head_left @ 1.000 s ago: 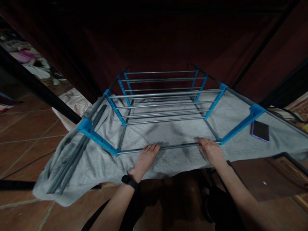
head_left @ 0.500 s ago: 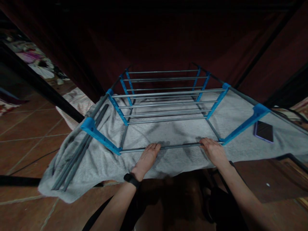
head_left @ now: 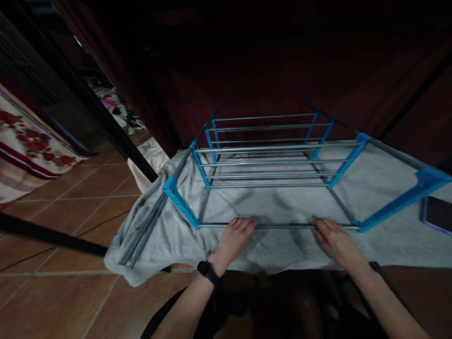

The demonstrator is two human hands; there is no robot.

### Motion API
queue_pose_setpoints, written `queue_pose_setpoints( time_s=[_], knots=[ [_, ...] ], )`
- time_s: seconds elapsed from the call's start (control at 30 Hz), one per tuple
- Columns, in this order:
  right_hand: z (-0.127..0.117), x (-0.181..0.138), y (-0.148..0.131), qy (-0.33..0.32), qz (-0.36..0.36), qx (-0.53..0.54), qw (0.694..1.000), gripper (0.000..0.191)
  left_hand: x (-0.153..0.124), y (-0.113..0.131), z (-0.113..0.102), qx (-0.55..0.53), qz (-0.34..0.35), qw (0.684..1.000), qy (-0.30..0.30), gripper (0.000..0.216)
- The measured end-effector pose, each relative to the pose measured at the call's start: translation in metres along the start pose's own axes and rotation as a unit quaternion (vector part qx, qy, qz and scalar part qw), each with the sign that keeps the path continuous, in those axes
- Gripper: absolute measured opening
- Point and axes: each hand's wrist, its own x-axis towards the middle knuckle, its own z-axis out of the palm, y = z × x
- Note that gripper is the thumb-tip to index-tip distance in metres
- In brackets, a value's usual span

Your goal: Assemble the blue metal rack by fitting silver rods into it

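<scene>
A rack frame of grey metal rods and blue plastic brackets lies on a grey blanket (head_left: 268, 252). Across its near side runs a front rod (head_left: 282, 226), low over the blanket. My left hand (head_left: 236, 238) curls its fingers over this rod, left of its middle. Toward the rod's right end, my right hand (head_left: 334, 239) has its fingers bent over it too. The left blue bracket (head_left: 183, 205) and the right blue bracket (head_left: 399, 202) angle up and outward from the rod's ends. Farther back, several crossbars (head_left: 275, 162) join upright blue pieces.
Several loose grey tubes (head_left: 143, 235) lie on the blanket's left side. A phone (head_left: 438, 214) rests at the far right, cut by the picture's edge. Behind the rack hangs dark red cloth (head_left: 264, 84). Black bars (head_left: 52, 233) stand over the tiled floor (head_left: 63, 296) at left.
The view has swung left, so the rack and both hands appear farther right. Both hands keep their places on the front rod. More of a flowered cloth shows at left.
</scene>
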Motion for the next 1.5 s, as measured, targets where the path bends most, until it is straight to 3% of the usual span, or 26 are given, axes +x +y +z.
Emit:
queue_pose_setpoints(
  time_s=[0.07,0.13,0.23,0.33,0.4,0.43,0.5,0.6,0.83,1.1,1.27,1.5],
  knots=[
    [0.004,0.000,-0.005,0.001,-0.014,0.020,1.000,0.032,-0.009,0.002,-0.012,-0.006,0.018,0.999,0.050,0.032],
    [0.007,0.001,-0.011,0.002,-0.026,0.031,0.999,0.039,-0.022,0.001,-0.024,-0.014,0.010,0.990,0.142,0.032],
    [0.010,0.002,-0.019,0.011,-0.041,0.041,0.998,0.048,-0.046,-0.008,-0.046,-0.018,-0.074,0.950,0.303,0.023],
    [0.012,0.004,-0.024,0.018,-0.042,0.044,0.998,0.049,-0.069,-0.035,-0.068,-0.013,-0.226,0.858,0.462,0.010],
    [0.014,0.005,-0.028,0.020,-0.043,0.046,0.998,0.047,-0.084,-0.063,-0.079,-0.012,-0.350,0.789,0.504,0.014],
    [0.015,0.006,-0.029,0.020,-0.046,0.047,0.998,0.046,-0.091,-0.079,-0.083,-0.011,-0.409,0.769,0.491,0.018],
    [0.019,0.006,-0.033,0.023,-0.057,0.051,0.997,0.045,-0.106,-0.107,-0.087,0.015,-0.512,0.775,0.370,0.024],
    [0.026,0.007,-0.038,0.028,-0.068,0.050,0.996,0.045,-0.127,-0.135,-0.085,0.027,-0.576,0.764,0.290,0.028],
    [0.043,0.011,-0.038,0.046,-0.096,0.031,0.994,0.049,-0.153,-0.142,-0.074,0.143,-0.615,0.772,0.072,0.035],
    [0.052,0.017,-0.044,0.077,-0.114,0.026,0.990,0.049,-0.151,-0.148,-0.070,0.118,-0.617,0.774,0.075,0.034],
    [0.059,0.020,-0.047,0.078,-0.113,0.026,0.990,0.052,-0.150,-0.154,-0.073,0.030,-0.649,0.753,0.107,0.031],
    [0.061,0.021,-0.047,0.080,-0.120,0.028,0.989,0.051,-0.150,-0.164,-0.076,-0.144,-0.646,0.719,0.212,0.007]
  ],
)
